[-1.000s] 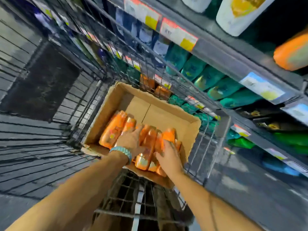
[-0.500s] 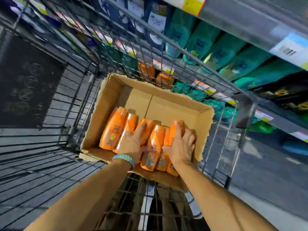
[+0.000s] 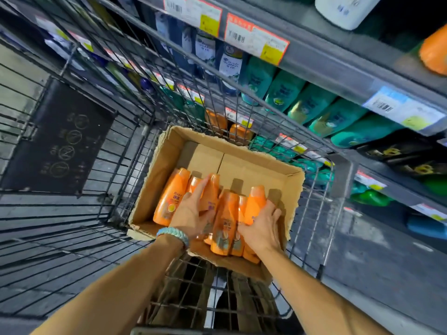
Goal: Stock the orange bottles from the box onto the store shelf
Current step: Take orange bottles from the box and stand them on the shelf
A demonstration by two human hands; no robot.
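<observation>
Inside box (image 3: 157, 187), left hand (image 3: 191, 211) grips tilted orange bottle (image 3: 213, 189); right hand (image 3: 262, 226) wraps rightmost bottle (image 3: 256, 201), fingers spread.

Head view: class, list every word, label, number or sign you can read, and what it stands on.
No text reads clearly.
orange bottles: purple label print, blurred.
shelf price tags: barcodes and print, too small.
teal bottles: labels blurred.
black cart panel: circled symbols, unreadable.

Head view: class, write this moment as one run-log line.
stage: pickup | left hand: grips orange bottles | right hand: grips orange bottles | box: in wire cart
</observation>
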